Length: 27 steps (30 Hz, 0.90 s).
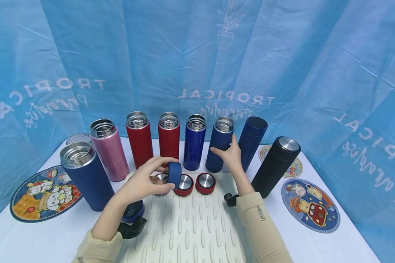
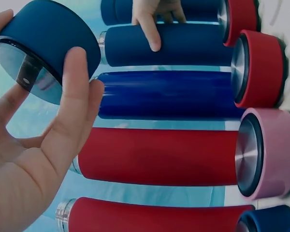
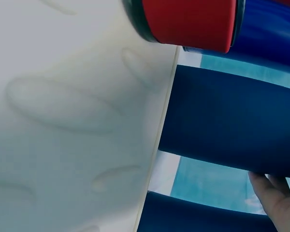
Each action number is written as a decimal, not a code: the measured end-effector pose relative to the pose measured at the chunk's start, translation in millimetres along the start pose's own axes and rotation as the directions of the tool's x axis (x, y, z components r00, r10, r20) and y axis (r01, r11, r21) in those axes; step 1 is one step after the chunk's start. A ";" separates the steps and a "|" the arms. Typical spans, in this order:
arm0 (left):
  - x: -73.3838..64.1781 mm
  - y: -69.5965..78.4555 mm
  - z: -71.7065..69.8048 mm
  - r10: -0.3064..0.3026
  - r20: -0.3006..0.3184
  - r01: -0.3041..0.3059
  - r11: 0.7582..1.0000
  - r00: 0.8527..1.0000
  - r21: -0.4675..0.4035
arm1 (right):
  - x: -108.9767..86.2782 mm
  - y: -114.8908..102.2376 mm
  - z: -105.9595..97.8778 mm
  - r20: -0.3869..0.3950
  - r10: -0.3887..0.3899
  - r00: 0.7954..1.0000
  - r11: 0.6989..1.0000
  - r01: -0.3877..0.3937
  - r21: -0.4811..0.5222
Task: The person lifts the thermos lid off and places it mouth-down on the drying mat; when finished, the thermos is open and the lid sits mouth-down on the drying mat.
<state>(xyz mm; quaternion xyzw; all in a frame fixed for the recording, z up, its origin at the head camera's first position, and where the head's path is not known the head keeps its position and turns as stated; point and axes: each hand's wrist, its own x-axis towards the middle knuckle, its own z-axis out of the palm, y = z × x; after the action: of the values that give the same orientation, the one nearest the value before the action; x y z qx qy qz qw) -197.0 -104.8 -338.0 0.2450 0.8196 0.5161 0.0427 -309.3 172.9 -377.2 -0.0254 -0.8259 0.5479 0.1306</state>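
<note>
My left hand pinches a navy blue bottle lid between thumb and fingers, tipped sideways above the white board. In the left wrist view the lid's metallic face is turned toward the hand. A lidless navy thermos bottle stands upright at the back, its steel neck bare. Around it my right hand is wrapped, thumb across the front. Most of that hand's fingers are hidden behind the bottle in the head view. The held lid is apart from the bottle, to its lower left.
Several other bottles stand in an arc, among them a pink one, a glossy blue one and a capped black one. Two red lids and a pink lid lie on the ridged board. Another blue lid sits below my left forearm.
</note>
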 end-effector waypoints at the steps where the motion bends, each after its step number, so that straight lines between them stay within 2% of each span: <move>1: -1.0 -0.4 0.1 0.001 0.005 -0.002 1.000 1.000 0.026 | 0.0 0.1 0.2 -0.003 0.001 1.000 1.000 -0.001 -0.004; 5: -6.7 -5.2 2.0 0.001 0.020 -0.004 0.990 1.000 0.141 | -0.5 0.6 1.0 -0.011 -0.003 1.000 1.000 0.003 -0.009; 9: -14.2 -16.0 7.9 -0.045 0.013 0.040 0.961 0.999 0.275 | -0.6 1.7 1.3 -0.010 -0.006 1.000 1.000 0.006 -0.015; 13: -21.5 -27.2 13.8 -0.078 0.012 0.065 0.900 0.997 0.432 | -0.2 2.5 1.0 -0.004 0.000 1.000 1.000 0.000 -0.020; 16: -25.8 -32.8 16.6 -0.072 0.027 0.046 0.843 0.997 0.536 | 0.2 2.3 0.6 0.001 0.001 1.000 1.000 -0.001 -0.019; 19: -28.8 -36.4 19.2 -0.061 0.057 0.016 0.810 0.997 0.587 | 1.4 2.4 0.3 0.001 -0.002 1.000 1.000 0.002 -0.023; 23: -31.0 -40.2 22.5 -0.053 0.102 -0.020 0.793 0.993 0.610 | 3.1 2.9 0.2 0.001 0.002 1.000 1.000 -0.002 -0.027; 27: -31.3 -43.4 25.1 -0.060 0.126 -0.036 0.763 0.990 0.645 | 2.7 3.7 0.7 0.002 0.003 1.000 1.000 -0.003 -0.027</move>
<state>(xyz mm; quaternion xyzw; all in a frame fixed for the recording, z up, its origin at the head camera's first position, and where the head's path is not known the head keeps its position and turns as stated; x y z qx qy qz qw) -177.1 -113.1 -393.0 0.2748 0.9436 0.1840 0.0159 -312.5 174.3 -380.3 -0.0280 -0.8333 0.5369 0.1288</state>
